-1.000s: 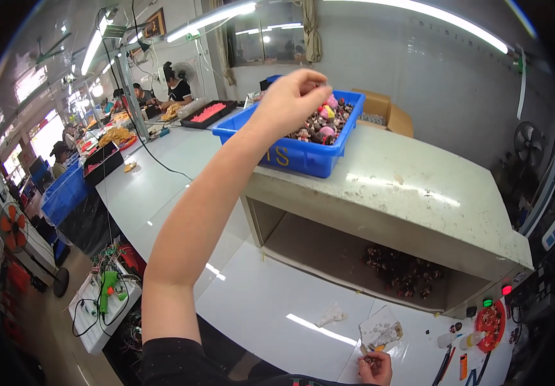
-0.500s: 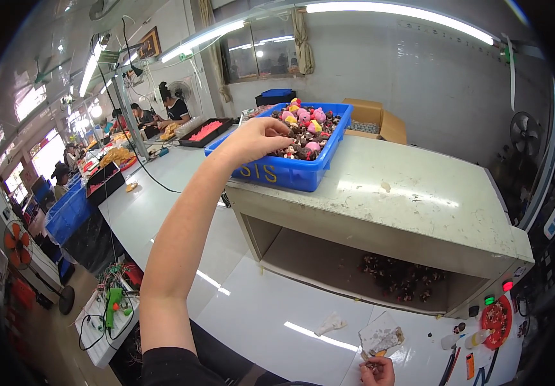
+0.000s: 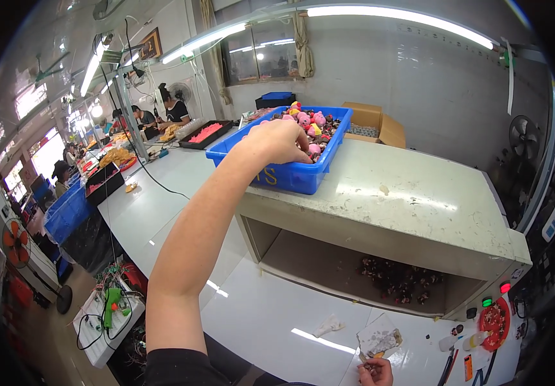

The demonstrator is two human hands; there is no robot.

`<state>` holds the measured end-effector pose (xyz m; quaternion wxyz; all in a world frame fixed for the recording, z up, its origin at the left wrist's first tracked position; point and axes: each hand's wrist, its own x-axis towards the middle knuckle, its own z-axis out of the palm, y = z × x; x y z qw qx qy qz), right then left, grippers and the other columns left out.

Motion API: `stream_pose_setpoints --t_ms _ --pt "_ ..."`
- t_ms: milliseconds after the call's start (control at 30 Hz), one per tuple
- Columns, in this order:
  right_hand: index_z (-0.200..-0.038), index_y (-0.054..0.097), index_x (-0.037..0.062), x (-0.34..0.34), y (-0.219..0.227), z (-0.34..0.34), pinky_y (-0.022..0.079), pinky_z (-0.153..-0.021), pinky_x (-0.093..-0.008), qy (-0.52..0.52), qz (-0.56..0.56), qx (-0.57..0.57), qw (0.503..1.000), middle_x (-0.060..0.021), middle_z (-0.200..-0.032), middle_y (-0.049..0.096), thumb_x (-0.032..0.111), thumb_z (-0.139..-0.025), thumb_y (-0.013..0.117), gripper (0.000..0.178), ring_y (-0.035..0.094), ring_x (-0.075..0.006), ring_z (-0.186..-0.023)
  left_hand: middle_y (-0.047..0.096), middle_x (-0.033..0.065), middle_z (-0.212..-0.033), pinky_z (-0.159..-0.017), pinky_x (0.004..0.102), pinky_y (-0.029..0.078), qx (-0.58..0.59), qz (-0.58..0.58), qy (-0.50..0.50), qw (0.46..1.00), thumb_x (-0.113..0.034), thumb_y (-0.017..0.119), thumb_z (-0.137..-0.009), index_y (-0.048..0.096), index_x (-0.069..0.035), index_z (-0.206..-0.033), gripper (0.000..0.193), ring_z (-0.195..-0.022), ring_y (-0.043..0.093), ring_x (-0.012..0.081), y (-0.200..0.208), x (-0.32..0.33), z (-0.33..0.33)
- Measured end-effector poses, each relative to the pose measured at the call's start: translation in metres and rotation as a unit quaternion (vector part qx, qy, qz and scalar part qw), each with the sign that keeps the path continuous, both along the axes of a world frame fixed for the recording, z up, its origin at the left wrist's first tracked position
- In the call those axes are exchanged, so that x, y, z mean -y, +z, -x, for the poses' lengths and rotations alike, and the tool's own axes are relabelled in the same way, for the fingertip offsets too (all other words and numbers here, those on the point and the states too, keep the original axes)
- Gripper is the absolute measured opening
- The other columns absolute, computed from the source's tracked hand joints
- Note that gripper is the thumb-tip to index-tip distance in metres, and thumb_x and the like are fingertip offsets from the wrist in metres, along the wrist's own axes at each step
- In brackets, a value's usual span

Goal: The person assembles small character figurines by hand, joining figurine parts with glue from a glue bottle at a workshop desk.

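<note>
My left hand (image 3: 279, 141) reaches over the near rim of a blue plastic bin (image 3: 293, 182). Its fingers curl downward among small toy figures, brown, pink and yellow (image 3: 316, 119); the fingertips are hidden, so what they grip cannot be made out. At the lower edge, my right hand (image 3: 377, 373) is closed around a small brown figure (image 3: 371, 367), only partly visible. Just beyond that hand lies a stained white card (image 3: 380, 336) with grey smears on it.
The bin stands on a cream metal box (image 3: 393, 180) whose open front holds several dark figures (image 3: 400, 278). A crumpled white tissue (image 3: 327, 326), a red bowl (image 3: 495, 323) and small bottles (image 3: 473, 341) sit on the white table. A green glue gun (image 3: 111, 307) is at left; people work farther back.
My left hand has moved slightly right and lower into the bin, its fingers now curled down among the figures. My right hand stays about where it was.
</note>
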<state>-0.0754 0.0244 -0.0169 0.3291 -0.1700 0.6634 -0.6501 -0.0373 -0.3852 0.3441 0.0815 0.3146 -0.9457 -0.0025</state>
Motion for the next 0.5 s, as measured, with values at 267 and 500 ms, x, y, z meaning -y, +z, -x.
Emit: stream_pose_setpoints --t_ms 267,500 --pt "-0.107 0.054 0.0073 -0.004 0.004 0.003 0.040 -0.060 -0.0202 0.021 0.008 -0.029 0.999 0.0006 -0.085 0.054 0.004 -0.082 0.065 0.027 0.046 -0.0063 -0.068 0.067 0.0085 -0.091 -0.078 0.0344 0.049 -0.054 -0.009 0.001 0.998 -0.033 0.073 -0.068 0.069 -0.009 -0.092 0.034 -0.090 0.063 0.0225 0.000 -0.009 -0.004" --pt "-0.107 0.054 0.0080 0.006 0.009 0.002 0.041 -0.063 -0.0228 0.001 0.013 0.006 1.000 0.0002 -0.085 0.055 0.005 -0.083 0.065 0.027 0.048 -0.0086 -0.070 0.064 0.0116 -0.079 -0.073 0.0299 0.049 -0.139 0.028 -0.091 0.986 -0.015 0.071 -0.073 0.061 0.001 -0.094 0.029 -0.076 0.061 0.0189 -0.007 0.002 -0.008"
